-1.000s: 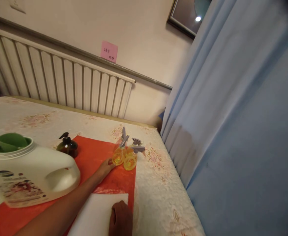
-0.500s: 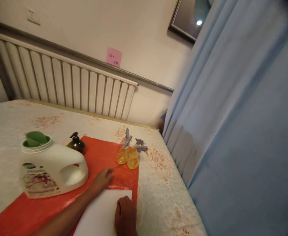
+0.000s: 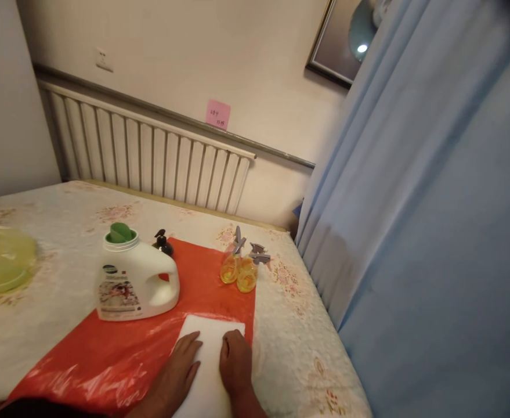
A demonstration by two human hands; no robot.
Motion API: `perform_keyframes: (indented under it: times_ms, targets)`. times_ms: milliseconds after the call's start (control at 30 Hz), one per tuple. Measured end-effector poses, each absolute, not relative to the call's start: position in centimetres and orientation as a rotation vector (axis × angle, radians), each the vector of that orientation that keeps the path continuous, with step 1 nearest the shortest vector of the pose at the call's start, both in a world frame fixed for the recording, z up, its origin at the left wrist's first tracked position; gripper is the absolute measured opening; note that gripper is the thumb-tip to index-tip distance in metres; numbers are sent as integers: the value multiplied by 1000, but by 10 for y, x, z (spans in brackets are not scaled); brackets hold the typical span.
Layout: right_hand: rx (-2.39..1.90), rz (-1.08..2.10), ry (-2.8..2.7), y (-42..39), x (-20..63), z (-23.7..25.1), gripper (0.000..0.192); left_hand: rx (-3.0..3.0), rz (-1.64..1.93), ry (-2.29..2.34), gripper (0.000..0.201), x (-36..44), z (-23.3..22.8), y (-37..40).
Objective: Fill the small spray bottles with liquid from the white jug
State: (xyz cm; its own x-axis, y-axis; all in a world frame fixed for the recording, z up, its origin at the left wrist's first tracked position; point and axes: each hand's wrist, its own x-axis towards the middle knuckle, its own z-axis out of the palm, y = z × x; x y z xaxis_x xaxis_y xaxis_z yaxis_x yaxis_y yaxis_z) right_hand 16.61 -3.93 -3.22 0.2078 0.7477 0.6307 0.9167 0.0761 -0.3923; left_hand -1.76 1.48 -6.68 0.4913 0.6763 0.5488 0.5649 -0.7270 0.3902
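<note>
Both hands, left hand and right hand, lie flat with fingers spread on the white sheet; spray bottles sit at 12 o'clock.

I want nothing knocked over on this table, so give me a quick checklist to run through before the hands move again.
1. Left hand flat on white sheet: ok.
2. Right hand flat on the same sheet: ok.
3. Both hands holding nothing: ok.
4. Detergent jug upright, apart from hands: ok.
5. Jug sealed: cannot tell; its green cap sits tilted.
6. Yellow spray bottles apart from the sheet: ok.
</note>
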Motion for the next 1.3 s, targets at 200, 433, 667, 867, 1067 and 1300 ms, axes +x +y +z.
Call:
perform_keyframes:
  times_ms: [200, 433, 667, 867, 1067, 1300]
  targets:
    - [-1695, -287, -1570, -41, 165, -30, 22, 2661, 1038, 1105, 31, -17, -63, 5]
    - [-1680, -291, -1579, -43, 165, -31, 23, 2637, 1033, 1133, 33, -15, -64, 2]
    - [-1686, -278, -1593, -43, 166, -34, 21, 2628, 1004, 1112, 33, -14, -59, -2]
    - [-1686, -281, -1597, -45, 166, -34, 21, 2576, 1044, 1057, 34, -16, -51, -5]
    - [-1671, -276, -1604, -45, 167, -37, 22, 2460, 1082, 1033, 36, -30, -49, -11]
    - [-1670, -260, -1608, -45, 169, -39, 20, 2330, 1111, 1176, 31, -69, -37, -24]
